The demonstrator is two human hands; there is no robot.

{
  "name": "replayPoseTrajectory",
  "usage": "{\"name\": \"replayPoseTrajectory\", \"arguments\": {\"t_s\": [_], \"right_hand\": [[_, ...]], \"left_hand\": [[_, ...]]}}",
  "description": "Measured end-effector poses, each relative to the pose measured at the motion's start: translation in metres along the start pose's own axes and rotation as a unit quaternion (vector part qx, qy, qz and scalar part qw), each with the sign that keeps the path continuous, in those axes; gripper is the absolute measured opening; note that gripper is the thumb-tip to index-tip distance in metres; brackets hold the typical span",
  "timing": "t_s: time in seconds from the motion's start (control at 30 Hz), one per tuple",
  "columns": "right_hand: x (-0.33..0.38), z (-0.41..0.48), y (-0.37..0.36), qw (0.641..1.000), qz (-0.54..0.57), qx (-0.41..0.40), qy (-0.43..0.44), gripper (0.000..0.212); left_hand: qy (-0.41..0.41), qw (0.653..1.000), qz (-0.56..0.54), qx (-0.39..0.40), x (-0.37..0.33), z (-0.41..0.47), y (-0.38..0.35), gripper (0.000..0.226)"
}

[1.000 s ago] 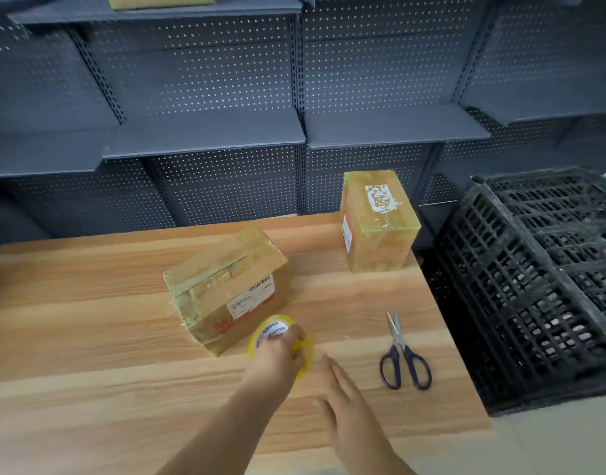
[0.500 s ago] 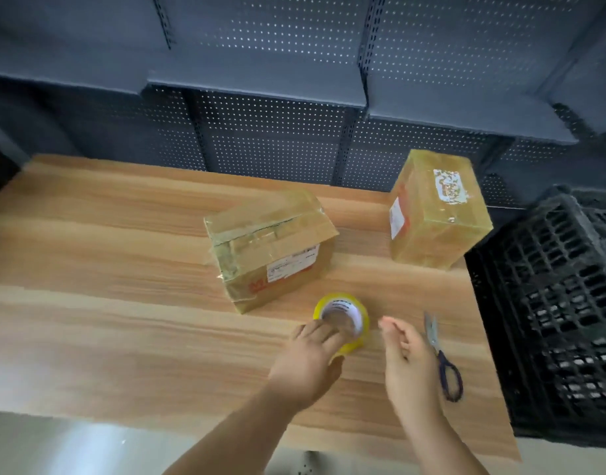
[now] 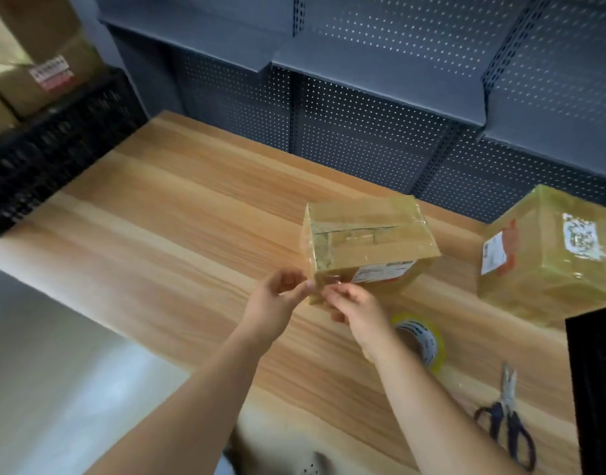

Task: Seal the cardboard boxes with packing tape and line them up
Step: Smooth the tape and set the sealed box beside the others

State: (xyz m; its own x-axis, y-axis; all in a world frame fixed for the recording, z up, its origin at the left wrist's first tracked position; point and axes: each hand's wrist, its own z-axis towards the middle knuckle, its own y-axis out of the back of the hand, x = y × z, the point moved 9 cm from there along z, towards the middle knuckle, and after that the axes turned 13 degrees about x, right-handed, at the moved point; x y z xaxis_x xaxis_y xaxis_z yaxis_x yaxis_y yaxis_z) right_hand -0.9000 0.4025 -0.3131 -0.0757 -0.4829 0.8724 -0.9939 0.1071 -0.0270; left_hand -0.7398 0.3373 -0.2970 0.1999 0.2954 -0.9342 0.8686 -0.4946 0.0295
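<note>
A cardboard box point(image 3: 370, 241) wrapped in clear tape, with a white label on its near side, sits on the wooden table point(image 3: 178, 234). Both hands meet at its near left corner. My left hand point(image 3: 277, 296) has loosely curled fingers, and a fingertip touches the box edge. My right hand point(image 3: 356, 306) pinches a small bit of tape against the near face. The yellow tape roll point(image 3: 426, 339) lies on the table beside my right wrist, held by neither hand. A second taped box point(image 3: 551, 258) stands at the right.
Blue-handled scissors point(image 3: 507, 423) lie near the table's front right. A black crate point(image 3: 51, 149) holding cardboard boxes stands at the left, and another black crate point(image 3: 599, 389) at the right edge. Grey perforated shelving point(image 3: 380, 108) backs the table.
My left hand has let go of the tape roll, which now lies on the table. Both hands have moved up to the near box's corner. The view has swung left.
</note>
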Motion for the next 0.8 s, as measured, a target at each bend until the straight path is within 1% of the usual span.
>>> {"name": "replayPoseTrajectory", "arguments": {"t_s": [0.1, 0.17, 0.27, 0.37, 0.5, 0.63, 0.73, 0.8], "right_hand": [[-0.007, 0.002, -0.004, 0.999, 0.037, -0.003, -0.004, 0.009], [-0.011, 0.005, -0.006, 0.999, 0.053, 0.001, -0.007, 0.013], [-0.014, 0.008, -0.008, 0.996, 0.089, 0.004, -0.013, 0.016], [-0.016, 0.011, -0.010, 0.993, 0.117, 0.011, -0.018, 0.014], [-0.018, 0.014, -0.009, 0.993, 0.113, 0.024, -0.019, 0.018], [-0.015, 0.018, -0.004, 0.994, 0.104, 0.007, -0.022, 0.014], [-0.011, 0.020, -0.003, 0.996, 0.087, -0.015, -0.019, 0.016], [-0.008, 0.020, -0.002, 0.996, 0.082, -0.026, -0.010, 0.013]], "left_hand": [[-0.011, 0.999, -0.034, -0.009, -0.001, 0.001, -0.006, 0.019], [0.000, 0.999, -0.042, -0.010, -0.001, 0.002, -0.006, 0.017], [0.019, 0.999, -0.021, 0.020, 0.000, 0.006, -0.006, 0.016], [0.018, 0.998, 0.043, 0.044, -0.003, 0.007, -0.008, 0.007], [-0.001, 0.993, 0.110, 0.036, -0.008, 0.010, -0.004, 0.008], [-0.038, 0.985, 0.170, 0.023, -0.021, 0.007, -0.004, 0.011], [-0.044, 0.980, 0.193, 0.014, -0.026, 0.009, -0.001, 0.010], [-0.045, 0.978, 0.201, 0.015, -0.028, 0.011, -0.001, 0.009]]}}
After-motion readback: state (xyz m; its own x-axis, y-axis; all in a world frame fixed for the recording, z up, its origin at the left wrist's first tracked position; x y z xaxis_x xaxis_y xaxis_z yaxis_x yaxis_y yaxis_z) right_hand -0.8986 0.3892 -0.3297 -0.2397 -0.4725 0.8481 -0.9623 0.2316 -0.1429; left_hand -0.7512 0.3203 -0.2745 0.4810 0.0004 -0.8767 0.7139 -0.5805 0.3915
